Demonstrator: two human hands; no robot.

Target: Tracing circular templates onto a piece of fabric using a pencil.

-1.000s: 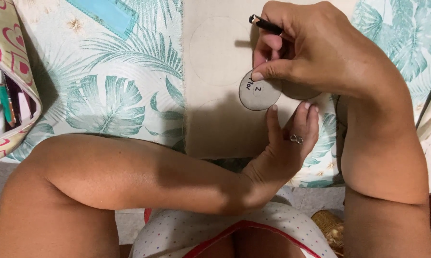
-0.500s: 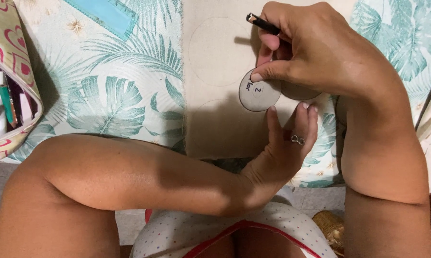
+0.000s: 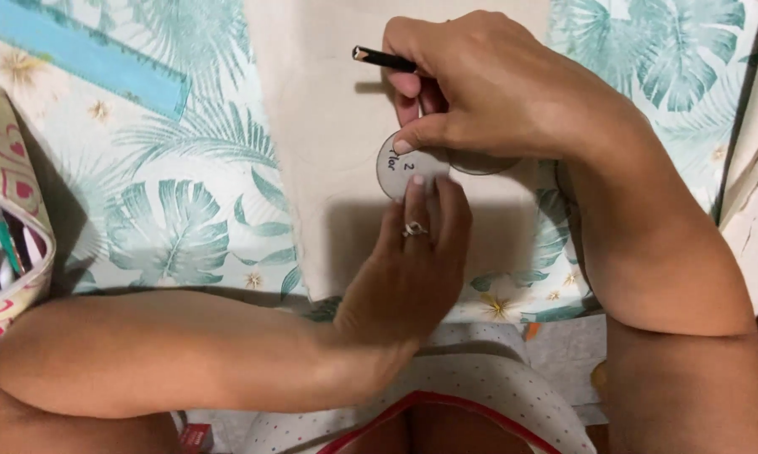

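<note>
1. Round pale-grey paper disc [image 3: 406,166]: dark rim, black markings.
2. Plain cream rectangular fabric piece [image 3: 328,143]: unpatterned.
3. Cloth table cover [image 3: 177,219]: white ground, teal palm-leaf print, small gold stars.
4. Slim pen [image 3: 380,58]: black.
5. Fabric pouch [image 3: 9,193]: cream with red hearts.

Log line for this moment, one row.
left hand: fingers pressing round template | right hand: holds pen, thumb on template | under: beige fabric | left edge: pencil pouch

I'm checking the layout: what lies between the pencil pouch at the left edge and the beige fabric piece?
In the head view, only leaf-print cloth lies between the pouch and the beige fabric; a blue strip sits higher up.
</note>
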